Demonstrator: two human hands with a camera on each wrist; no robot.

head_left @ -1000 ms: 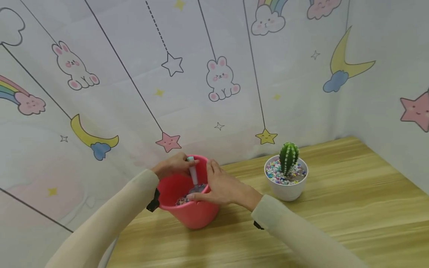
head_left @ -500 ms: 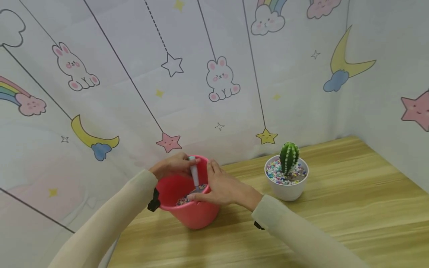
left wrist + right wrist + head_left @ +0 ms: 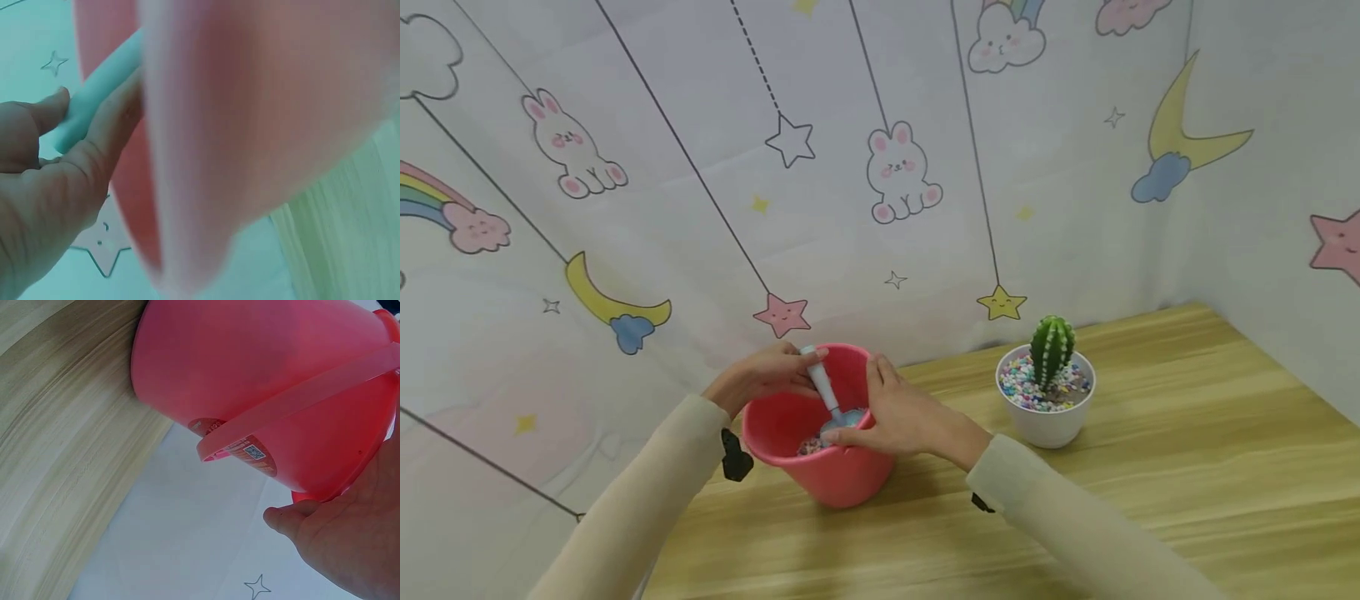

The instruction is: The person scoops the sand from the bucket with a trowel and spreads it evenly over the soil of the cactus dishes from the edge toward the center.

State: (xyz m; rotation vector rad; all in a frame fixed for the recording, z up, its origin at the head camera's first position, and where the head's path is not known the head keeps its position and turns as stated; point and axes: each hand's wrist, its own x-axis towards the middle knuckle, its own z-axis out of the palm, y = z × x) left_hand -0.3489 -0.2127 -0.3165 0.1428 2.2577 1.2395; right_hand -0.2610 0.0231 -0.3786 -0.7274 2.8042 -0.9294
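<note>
My left hand grips the pale handle of a small trowel, which leans inside a red bucket. The trowel's blade is down in the bucket near small coloured pebbles, partly hidden by my right thumb. In the left wrist view, thumb and fingers close round the handle, and the blurred bucket wall hides its lower part. My right hand rests on the bucket's right rim, fingers extended, thumb reaching over the near edge. The right wrist view shows the bucket's outer side with its hanging handle.
To the right, a cactus stands in a white pot with coloured pebbles round it. The wood-grain table meets a printed curtain behind and a pale wall at the right.
My left hand has drawn leftward, tilting the trowel handle further left. More of the blade shows in the bucket. My right hand stays on the rim, and the view has shifted slightly.
</note>
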